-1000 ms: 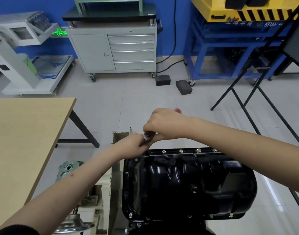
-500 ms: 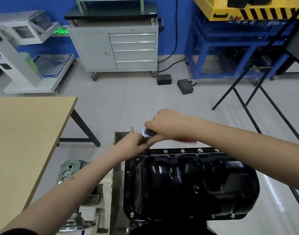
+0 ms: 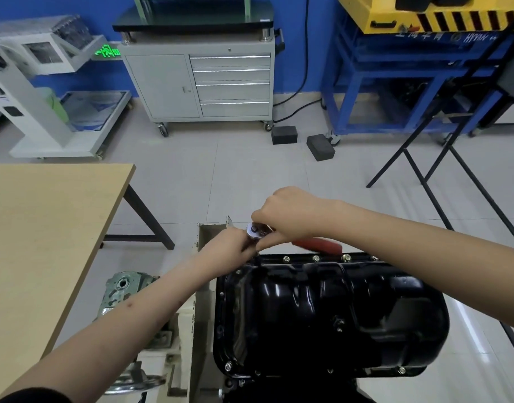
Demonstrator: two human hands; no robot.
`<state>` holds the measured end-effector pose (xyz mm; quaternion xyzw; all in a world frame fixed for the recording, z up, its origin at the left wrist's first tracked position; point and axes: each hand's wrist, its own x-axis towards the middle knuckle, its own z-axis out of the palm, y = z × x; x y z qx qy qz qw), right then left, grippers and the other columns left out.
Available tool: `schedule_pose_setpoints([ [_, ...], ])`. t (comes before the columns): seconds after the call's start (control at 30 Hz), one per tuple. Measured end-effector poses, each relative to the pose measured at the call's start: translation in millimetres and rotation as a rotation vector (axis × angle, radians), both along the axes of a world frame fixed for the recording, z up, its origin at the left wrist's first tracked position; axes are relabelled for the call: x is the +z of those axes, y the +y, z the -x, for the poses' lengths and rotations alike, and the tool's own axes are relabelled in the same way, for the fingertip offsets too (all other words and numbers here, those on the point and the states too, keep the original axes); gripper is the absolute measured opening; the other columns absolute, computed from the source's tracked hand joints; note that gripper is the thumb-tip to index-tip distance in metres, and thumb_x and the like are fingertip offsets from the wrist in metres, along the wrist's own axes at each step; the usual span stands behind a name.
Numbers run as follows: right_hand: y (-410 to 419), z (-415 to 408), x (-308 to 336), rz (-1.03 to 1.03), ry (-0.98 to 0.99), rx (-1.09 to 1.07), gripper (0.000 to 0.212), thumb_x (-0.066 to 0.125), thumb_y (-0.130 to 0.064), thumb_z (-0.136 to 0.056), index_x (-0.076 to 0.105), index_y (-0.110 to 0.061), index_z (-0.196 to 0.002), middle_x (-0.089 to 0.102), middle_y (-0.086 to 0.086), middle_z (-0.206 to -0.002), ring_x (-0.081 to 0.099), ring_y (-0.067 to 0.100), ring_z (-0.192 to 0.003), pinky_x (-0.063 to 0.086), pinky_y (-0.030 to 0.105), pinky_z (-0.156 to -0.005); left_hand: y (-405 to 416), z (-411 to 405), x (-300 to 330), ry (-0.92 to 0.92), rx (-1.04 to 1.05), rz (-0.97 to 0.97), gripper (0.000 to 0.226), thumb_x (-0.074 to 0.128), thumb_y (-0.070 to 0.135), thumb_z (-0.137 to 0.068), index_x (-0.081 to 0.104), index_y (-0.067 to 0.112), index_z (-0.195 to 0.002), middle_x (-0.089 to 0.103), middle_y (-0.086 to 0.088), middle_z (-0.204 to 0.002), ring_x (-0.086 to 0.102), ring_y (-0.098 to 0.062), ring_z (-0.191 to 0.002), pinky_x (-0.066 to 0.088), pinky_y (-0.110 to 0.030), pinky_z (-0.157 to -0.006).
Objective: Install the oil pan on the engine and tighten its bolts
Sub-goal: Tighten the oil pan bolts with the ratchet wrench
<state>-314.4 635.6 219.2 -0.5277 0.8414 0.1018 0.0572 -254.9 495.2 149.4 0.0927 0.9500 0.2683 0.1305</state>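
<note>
Right hand (image 3: pixel 290 216) has its grip wrapped around the head end of the ratchet (image 3: pixel 257 229), red handle (image 3: pixel 318 245) poking out under the wrist, while the left hand (image 3: pixel 231 245) pinches the extension just below the head to keep it steady. The oil pan (image 3: pixel 322 312) is already sitting on the engine, black and shiny, and the tool is on the bolt at the far left corner of its rim. A few other bolts (image 3: pixel 316 258) along the far edge look seated. My worry: that corner bolt is hidden under the hands, so if the socket sits crooked it could slip off and round the head, or cross-thread. Gripping this close to the head also gives little leverage, so it might end up under-tightened.
</note>
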Motion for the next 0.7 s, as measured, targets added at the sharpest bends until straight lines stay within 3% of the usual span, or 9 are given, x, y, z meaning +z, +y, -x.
schedule_pose_setpoints([
  [0.1, 1.2, 2.3, 3.1, -0.007, -0.035, 0.077, 0.023, 0.051, -0.036, -0.090, 0.058, -0.020, -0.105, 0.063, -0.003, -0.100, 0.054, 0.019, -0.092, 0.036, 0.028, -0.079, 3.4, 1.6, -2.6, -0.012, -0.020, -0.051, 0.031, 0.041, 0.020, -0.096, 0.052, -0.004, -0.080, 0.053, -0.018, -0.063, 0.045, -0.027, -0.057, 0.036, -0.021, -0.051],
  [0.2, 0.9, 3.9, 2.8, -0.041, 0.030, 0.184, 0.021, 0.051, -0.024, -0.087, 0.058, -0.023, -0.107, 0.063, -0.005, -0.105, 0.052, 0.019, -0.105, 0.032, 0.030, -0.097, 3.9, 4.7, -2.4, -0.045, -0.088, -0.051, 0.033, 0.039, 0.023, -0.097, 0.051, -0.006, -0.086, 0.058, -0.027, -0.080, 0.054, -0.036, -0.073, 0.043, -0.044, -0.070],
  [0.3, 0.8, 1.4, 3.2, -0.039, 0.049, 0.109, 0.024, 0.052, -0.039, -0.088, 0.060, -0.018, -0.095, 0.066, 0.000, -0.094, 0.057, 0.023, -0.090, 0.036, 0.030, -0.094, 3.1, 3.6, 0.2, -0.039, -0.098, -0.027, 0.031, 0.041, 0.023, -0.095, 0.051, -0.002, -0.080, 0.057, -0.025, -0.075, 0.049, -0.030, -0.064, 0.040, -0.037, -0.063],
  [0.37, 1.0, -0.9, 2.9, -0.048, 0.034, 0.024, 0.041, 0.049, -0.053, -0.086, 0.059, -0.014, -0.090, 0.065, 0.003, -0.087, 0.052, 0.024, -0.074, 0.040, 0.030, -0.077, 1.9, 2.0, 1.3, -0.012, -0.057, -0.016, 0.026, 0.045, 0.017, -0.093, 0.048, 0.007, -0.069, 0.054, -0.011, -0.061, 0.044, -0.018, -0.054, 0.033, -0.020, -0.052],
  [0.43, 1.6, -1.7, 2.3, -0.041, -0.001, -0.017, 0.042, 0.049, -0.054, -0.087, 0.059, -0.013, -0.092, 0.064, 0.004, -0.088, 0.051, 0.024, -0.073, 0.036, 0.030, -0.069, 3.4, 0.3, 1.9, 0.003, -0.053, 0.015, 0.030, 0.045, 0.013, -0.093, 0.039, 0.012, -0.063, 0.046, -0.004, -0.057, 0.037, -0.015, -0.050, 0.029, -0.019, -0.049],
  [0.5, 2.7, -1.1, 3.3, -0.038, -0.015, 0.030, 0.031, 0.050, -0.044, -0.089, 0.060, -0.017, -0.099, 0.064, 0.001, -0.095, 0.056, 0.023, -0.088, 0.037, 0.030, -0.078, 5.4, 0.9, -0.1, -0.008, -0.070, 0.020, 0.027, 0.041, 0.015, -0.095, 0.042, 0.007, -0.070, 0.048, -0.014, -0.062, 0.038, -0.024, -0.055, 0.025, -0.025, -0.049],
  [0.6, 2.5, -0.4, 3.8, -0.047, 0.039, 0.165, 0.019, 0.050, -0.025, -0.089, 0.058, -0.024, -0.106, 0.062, -0.005, -0.104, 0.053, 0.019, -0.103, 0.034, 0.029, -0.094, 5.3, 3.7, -3.5, -0.067, -0.075, -0.037, 0.031, 0.038, 0.021, -0.097, 0.051, -0.005, -0.086, 0.058, -0.024, -0.077, 0.052, -0.035, -0.070, 0.042, -0.039, -0.066],
  [0.67, 1.7, -1.2, 3.1, -0.049, 0.071, 0.173, 0.017, 0.050, -0.026, -0.088, 0.059, -0.022, -0.102, 0.064, -0.004, -0.102, 0.054, 0.020, -0.100, 0.033, 0.030, -0.097, 4.7, 3.7, -2.5, -0.089, -0.078, -0.038, 0.032, 0.038, 0.023, -0.096, 0.052, -0.005, -0.091, 0.060, -0.024, -0.083, 0.055, -0.032, -0.074, 0.045, -0.042, -0.072],
  [0.7, 1.7, -1.9, 3.4, -0.052, 0.071, 0.145, 0.016, 0.050, -0.032, -0.088, 0.059, -0.020, -0.096, 0.065, -0.002, -0.098, 0.056, 0.021, -0.092, 0.034, 0.031, -0.097, 4.6, 2.8, -2.3, -0.074, -0.089, -0.030, 0.030, 0.039, 0.023, -0.096, 0.052, -0.002, -0.085, 0.058, -0.022, -0.077, 0.054, -0.028, -0.068, 0.044, -0.040, -0.068],
])
